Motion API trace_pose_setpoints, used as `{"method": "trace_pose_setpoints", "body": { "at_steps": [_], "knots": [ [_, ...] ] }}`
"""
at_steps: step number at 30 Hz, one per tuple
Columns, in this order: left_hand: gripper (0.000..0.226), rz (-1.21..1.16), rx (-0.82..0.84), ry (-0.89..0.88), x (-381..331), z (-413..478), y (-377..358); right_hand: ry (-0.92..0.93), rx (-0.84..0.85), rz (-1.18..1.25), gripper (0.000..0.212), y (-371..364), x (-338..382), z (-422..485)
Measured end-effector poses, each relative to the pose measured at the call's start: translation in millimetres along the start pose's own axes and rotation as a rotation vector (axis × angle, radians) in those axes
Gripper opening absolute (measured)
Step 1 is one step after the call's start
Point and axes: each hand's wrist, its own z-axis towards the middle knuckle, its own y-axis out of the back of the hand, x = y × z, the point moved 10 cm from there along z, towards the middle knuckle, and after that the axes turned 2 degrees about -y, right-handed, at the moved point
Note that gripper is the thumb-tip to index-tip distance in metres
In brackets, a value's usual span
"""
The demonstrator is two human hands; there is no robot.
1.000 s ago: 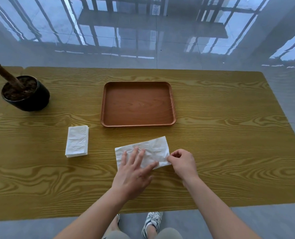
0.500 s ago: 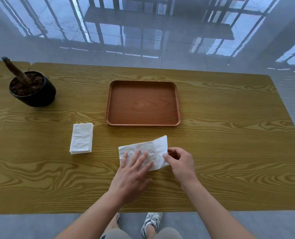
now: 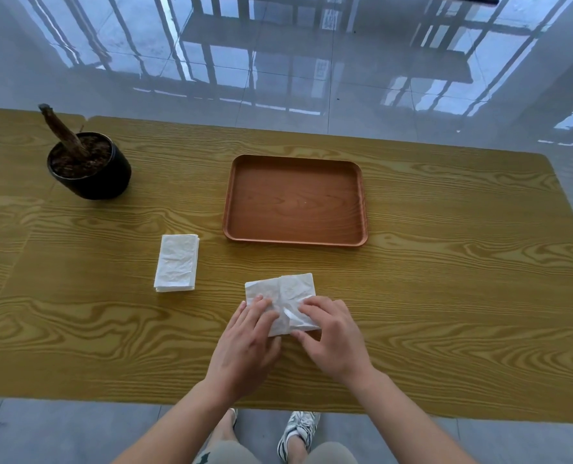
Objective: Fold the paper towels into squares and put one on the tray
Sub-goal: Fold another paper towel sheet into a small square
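On the wooden table (image 3: 412, 296), the paper towel (image 3: 280, 293) is pressed by the flat, open left hand (image 3: 245, 346) and right hand (image 3: 333, 339); edges should be aligned before the crease is pressed.

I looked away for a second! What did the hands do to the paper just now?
The right hand folded the towel's right end over to the left, making it squarer. Now both hands press it flat; the left hand never let go. Stack, tray and pot stayed put.
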Motion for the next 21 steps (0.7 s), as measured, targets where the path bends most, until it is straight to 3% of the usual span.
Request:
{"method": "trace_pose_setpoints", "body": {
  "at_steps": [3, 7, 12, 21],
  "knots": [
    [0.035, 0.004, -0.042, -0.032, -6.5, 4.7, 6.7, 0.041, -0.058, -0.079, 0.037, 4.8, 1.4, -4.3],
    [0.056, 0.094, 0.069, -0.125, -23.1, 14.5, 0.3, 0.184, -0.081, -0.199, 0.027, 6.4, 12.8, -9.5],
    [0.063, 0.209, 0.273, -0.17, -17.4, 9.1, -23.5, 0.26, -0.047, -0.299, 0.034, 1.3, 7.0, -21.5],
    [0.064, 0.262, 0.332, -0.298, -11.5, 1.5, -26.8, 0.332, 0.003, -0.369, 0.037, -3.5, -3.1, -30.5]
  ]
}}
